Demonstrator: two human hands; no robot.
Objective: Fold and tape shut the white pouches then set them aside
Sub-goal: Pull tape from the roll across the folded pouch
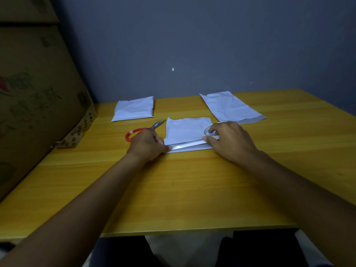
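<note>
Tape strip runs left-right (slightly tilted) across pouch.

there is one view only, from the camera on my head. it looks forward and down over the table, whose near edge runs low in the picture with my lap under it. my forearms reach in from the bottom corners, close and large. the wall fills the upper half; boxes rise along my left. the wide lens bends the edges.
</note>
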